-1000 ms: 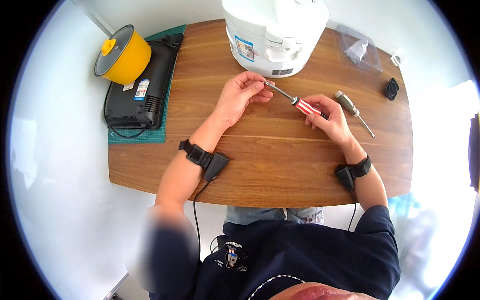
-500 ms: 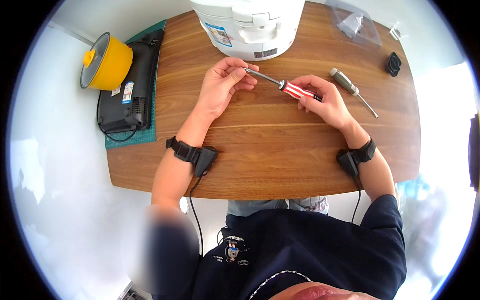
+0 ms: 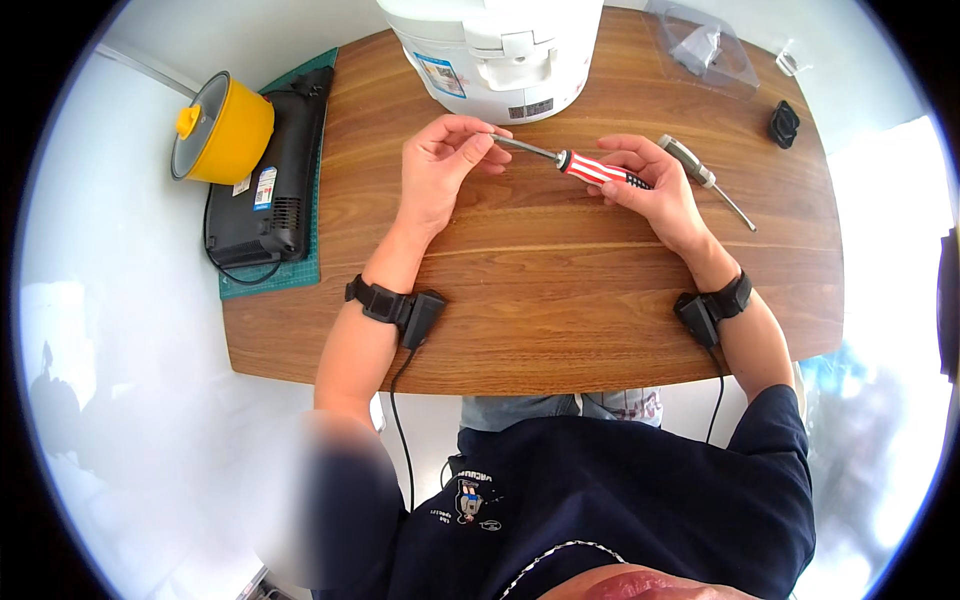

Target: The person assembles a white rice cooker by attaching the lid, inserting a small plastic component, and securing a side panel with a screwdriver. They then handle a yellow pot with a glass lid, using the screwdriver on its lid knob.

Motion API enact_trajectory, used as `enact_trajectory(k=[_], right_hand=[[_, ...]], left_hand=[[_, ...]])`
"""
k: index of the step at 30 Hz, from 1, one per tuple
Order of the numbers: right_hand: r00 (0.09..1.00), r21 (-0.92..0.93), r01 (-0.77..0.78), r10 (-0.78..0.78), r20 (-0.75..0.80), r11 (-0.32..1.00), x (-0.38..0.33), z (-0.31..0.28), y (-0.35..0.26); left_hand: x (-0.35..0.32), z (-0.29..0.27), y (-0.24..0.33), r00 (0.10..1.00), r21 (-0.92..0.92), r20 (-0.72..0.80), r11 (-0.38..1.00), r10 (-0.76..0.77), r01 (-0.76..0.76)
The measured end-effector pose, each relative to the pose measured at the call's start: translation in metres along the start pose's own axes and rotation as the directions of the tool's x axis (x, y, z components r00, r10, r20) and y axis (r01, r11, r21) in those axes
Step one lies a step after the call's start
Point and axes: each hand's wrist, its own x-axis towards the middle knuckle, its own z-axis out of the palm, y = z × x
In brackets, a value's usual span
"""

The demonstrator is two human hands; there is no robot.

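A screwdriver [image 3: 590, 170] with a red-and-white striped, dark-ended handle is held above the table between my two hands. My left hand [image 3: 440, 170] pinches the tip of its metal shaft between thumb and fingers, which hides the tip. Around the rear of the handle, my right hand [image 3: 655, 195] is closed, thumb on the near side and fingers behind. A second screwdriver [image 3: 688, 162], with a grey handle and slim metal shaft, lies on the table just beyond my right hand.
A large white lidded appliance [image 3: 490, 75] stands at the far middle of the wooden table [image 3: 540, 300]. At left, a yellow pot [image 3: 243, 125] rests on a black device [image 3: 250, 220] over a green mat [image 3: 313, 215]. Clear plastic packaging [image 3: 735, 75] and a small black object [image 3: 784, 125] are far right.
My right fingers have shifted on the handle, leaving more of its patterned rear end showing. My left hand keeps its pinch on the tip. The whole view has moved slightly.
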Motion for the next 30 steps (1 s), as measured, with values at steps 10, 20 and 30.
enact_trajectory(k=[10,20,30], right_hand=[[0.940,-0.292,0.255,-0.307,-0.148,0.922,-0.015,0.040,-0.018],[0.788,-0.533,0.586,-0.582,0.199,0.610,-0.052,0.077,-0.031],[0.783,-0.653,0.559,-0.585,0.211,0.511,-0.045,0.087,-0.064]], left_hand=[[0.006,0.016,0.004,0.994,-0.467,-0.026,0.880,-0.105,0.081],[0.022,0.055,0.018,0.976,-0.496,0.073,0.841,-0.207,0.216],[0.028,0.062,0.030,0.986,-0.556,0.032,0.817,-0.165,0.155]])
